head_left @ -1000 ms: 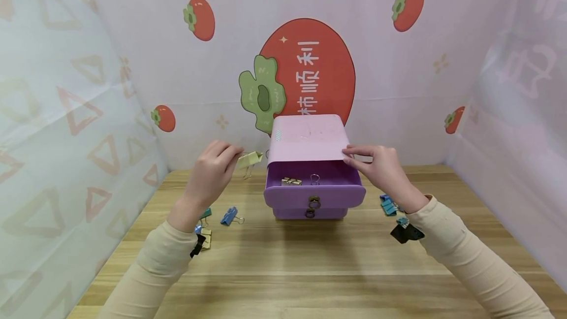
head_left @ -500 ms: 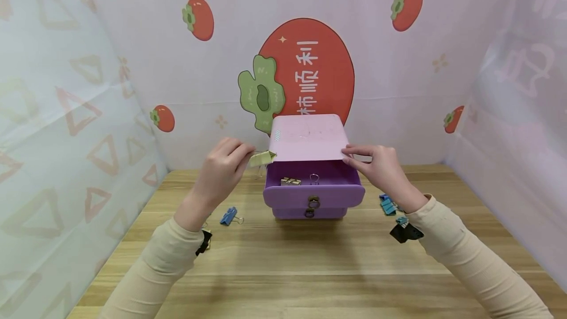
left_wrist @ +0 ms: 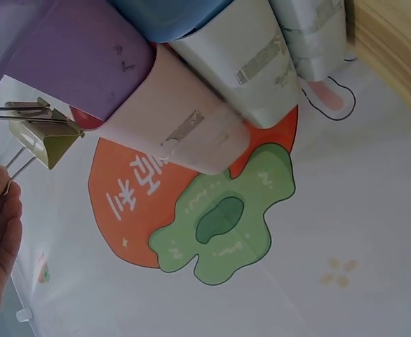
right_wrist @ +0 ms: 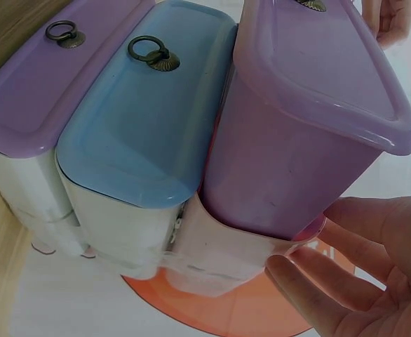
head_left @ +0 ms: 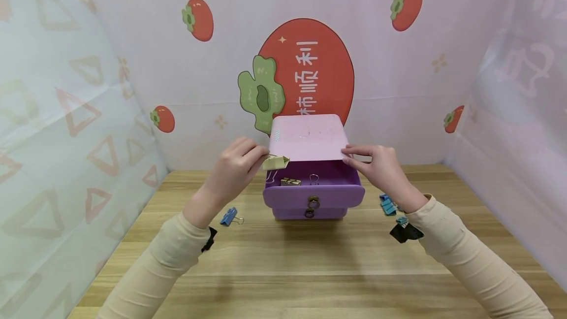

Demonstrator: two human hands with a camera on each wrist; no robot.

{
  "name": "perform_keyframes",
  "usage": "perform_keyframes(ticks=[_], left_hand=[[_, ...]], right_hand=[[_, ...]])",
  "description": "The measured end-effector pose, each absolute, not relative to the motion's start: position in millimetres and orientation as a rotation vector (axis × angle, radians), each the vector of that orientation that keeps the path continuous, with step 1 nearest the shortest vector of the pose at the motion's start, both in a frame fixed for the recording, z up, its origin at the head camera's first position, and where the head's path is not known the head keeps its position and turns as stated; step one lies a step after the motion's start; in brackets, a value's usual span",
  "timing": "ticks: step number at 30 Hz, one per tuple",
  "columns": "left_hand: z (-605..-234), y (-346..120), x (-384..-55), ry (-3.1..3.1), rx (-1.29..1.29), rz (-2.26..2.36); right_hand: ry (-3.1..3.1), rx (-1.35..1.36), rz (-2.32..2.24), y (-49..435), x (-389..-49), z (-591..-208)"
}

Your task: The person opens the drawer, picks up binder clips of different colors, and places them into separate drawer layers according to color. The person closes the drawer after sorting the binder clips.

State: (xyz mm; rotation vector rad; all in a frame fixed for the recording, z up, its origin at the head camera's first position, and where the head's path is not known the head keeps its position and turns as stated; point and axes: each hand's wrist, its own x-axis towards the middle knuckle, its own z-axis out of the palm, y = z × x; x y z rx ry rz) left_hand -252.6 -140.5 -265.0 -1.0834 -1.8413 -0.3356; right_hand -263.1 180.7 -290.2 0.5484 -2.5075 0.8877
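My left hand (head_left: 236, 164) pinches a pale yellow binder clip (head_left: 275, 163) by a wire handle, over the left edge of the open purple top drawer (head_left: 283, 196). In the left wrist view the binder clip hangs beside the drawer's side, its other handle sticking out. At the front right corner of the pink casing (head_left: 310, 134), my right hand (head_left: 378, 166) holds the edge between thumb and fingers. A gold binder clip (head_left: 290, 181) lies inside the drawer, with a wire loop (head_left: 314, 178) near it. The right wrist view shows a blue drawer (right_wrist: 146, 105) below.
On the table (head_left: 283, 270), a blue binder clip (head_left: 229, 216) lies to the left, and a black one (head_left: 210, 239) is partly behind my left sleeve. Teal clips (head_left: 388, 206) and a black clip (head_left: 406, 233) lie by my right sleeve. Printed cloth walls surround the table.
My left hand has carried the yellow binder clip rightward, from beside the drawer unit to over the drawer's left edge. The right hand stays on the casing corner.
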Motion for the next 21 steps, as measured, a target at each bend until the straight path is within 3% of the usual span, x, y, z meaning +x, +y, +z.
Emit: perform_keyframes(ticks=[21], left_hand=[[-264,-120,-258,-1.916,-1.173,-0.206]], right_hand=[[-2.503,0.555,0.891,181,-264,-291]])
